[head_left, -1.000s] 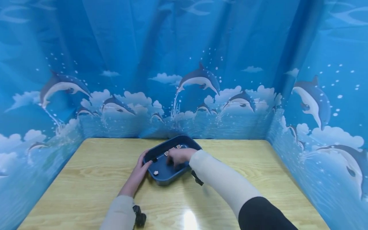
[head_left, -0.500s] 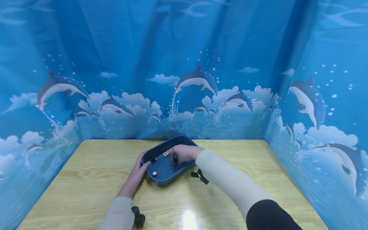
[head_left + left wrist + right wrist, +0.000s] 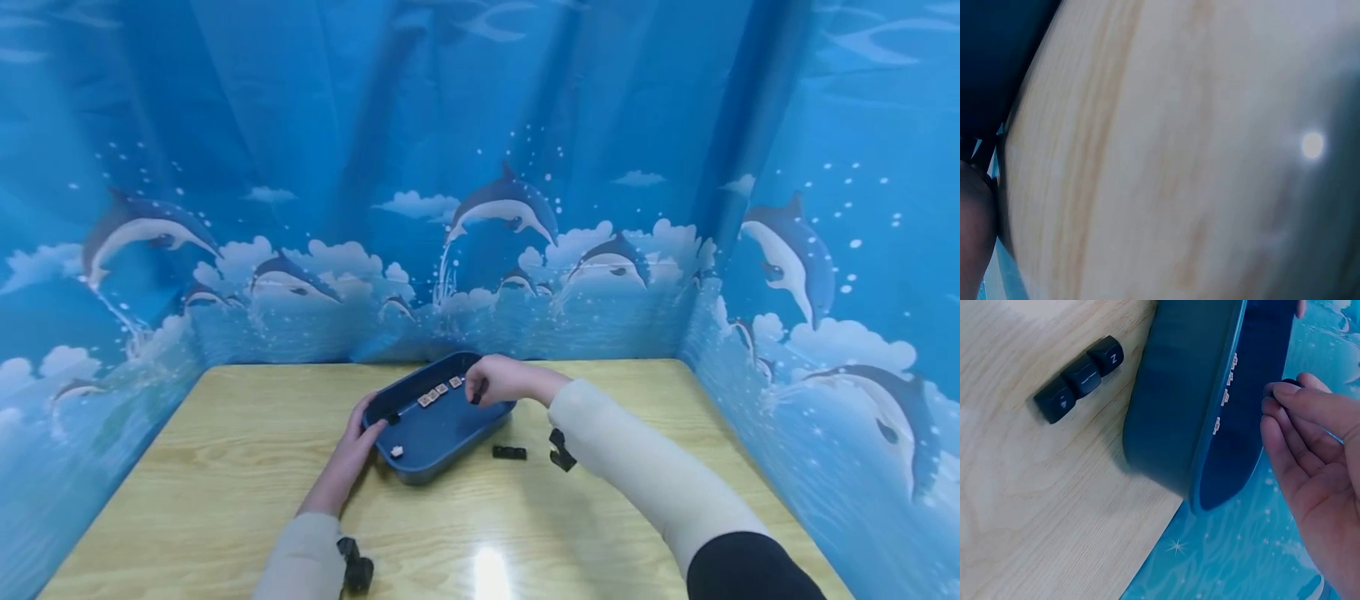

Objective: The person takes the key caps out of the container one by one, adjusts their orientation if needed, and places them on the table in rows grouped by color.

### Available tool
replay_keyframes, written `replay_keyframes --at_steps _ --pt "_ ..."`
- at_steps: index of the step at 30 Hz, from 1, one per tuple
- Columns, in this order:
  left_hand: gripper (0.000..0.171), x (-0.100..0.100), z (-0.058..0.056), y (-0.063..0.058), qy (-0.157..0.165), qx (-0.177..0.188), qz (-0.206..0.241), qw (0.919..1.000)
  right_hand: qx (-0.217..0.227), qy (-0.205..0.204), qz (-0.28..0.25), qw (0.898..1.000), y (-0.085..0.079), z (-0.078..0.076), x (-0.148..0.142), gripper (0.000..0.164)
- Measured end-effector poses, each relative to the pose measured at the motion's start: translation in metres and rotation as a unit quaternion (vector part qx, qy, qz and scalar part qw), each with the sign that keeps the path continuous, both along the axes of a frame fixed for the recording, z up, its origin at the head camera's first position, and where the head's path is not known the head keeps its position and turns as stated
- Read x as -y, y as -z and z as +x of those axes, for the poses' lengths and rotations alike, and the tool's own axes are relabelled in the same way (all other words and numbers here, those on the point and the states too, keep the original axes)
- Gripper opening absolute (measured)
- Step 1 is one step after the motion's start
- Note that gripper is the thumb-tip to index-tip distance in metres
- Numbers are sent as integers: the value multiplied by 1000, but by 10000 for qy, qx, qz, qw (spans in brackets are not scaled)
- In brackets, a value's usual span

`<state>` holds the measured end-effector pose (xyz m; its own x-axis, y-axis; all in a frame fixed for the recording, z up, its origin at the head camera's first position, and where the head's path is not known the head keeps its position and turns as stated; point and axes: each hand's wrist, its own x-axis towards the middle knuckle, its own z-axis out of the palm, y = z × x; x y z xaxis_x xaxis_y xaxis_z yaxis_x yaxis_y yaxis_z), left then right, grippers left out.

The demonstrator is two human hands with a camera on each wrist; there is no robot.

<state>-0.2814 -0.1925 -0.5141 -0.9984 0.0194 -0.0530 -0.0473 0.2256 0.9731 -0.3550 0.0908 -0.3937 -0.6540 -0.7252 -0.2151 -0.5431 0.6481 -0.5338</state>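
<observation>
My left hand (image 3: 358, 435) grips the left end of a dark blue tray (image 3: 442, 437), thumb over the rim. Over the tray's right end, my right hand (image 3: 508, 379) pinches a small black keycap (image 3: 1291, 382) between thumb and fingertips. Inside the tray, several small beige pieces (image 3: 432, 394) line up along the far side. A whitish piece (image 3: 397, 452) lies near the front left corner, and another black keycap (image 3: 393, 418) sits beside my left thumb. The left wrist view catches only part of the left hand (image 3: 974, 231) and the tray's dark side (image 3: 1004, 62).
Three black keycaps (image 3: 1079, 379) stand in a row on the wooden table (image 3: 247, 467), just right of the tray's front; one shows a Z. A blue dolphin-print curtain (image 3: 480, 208) borders the table at the back and sides.
My right hand has risen from the tray floor and moved right, pinching the black keycap. The keycap row on the table has come out from behind that wrist. My left hand stays on the tray.
</observation>
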Motion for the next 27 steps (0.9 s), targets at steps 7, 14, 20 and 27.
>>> replay_keyframes --at_steps 7,14,20,27 --pt "61 0 1 0 31 58 -12 10000 99 180 -80 9998 -3 7 -21 20" --pt "60 -1 1 0 -31 52 -177 9998 204 191 -370 9989 -1 20 -40 22" --pt "61 0 0 2 -5 58 -51 10000 338 491 -632 9962 9 31 -57 20" --pt "62 0 1 -1 36 128 -154 9998 388 776 -875 9924 24 41 -72 25"
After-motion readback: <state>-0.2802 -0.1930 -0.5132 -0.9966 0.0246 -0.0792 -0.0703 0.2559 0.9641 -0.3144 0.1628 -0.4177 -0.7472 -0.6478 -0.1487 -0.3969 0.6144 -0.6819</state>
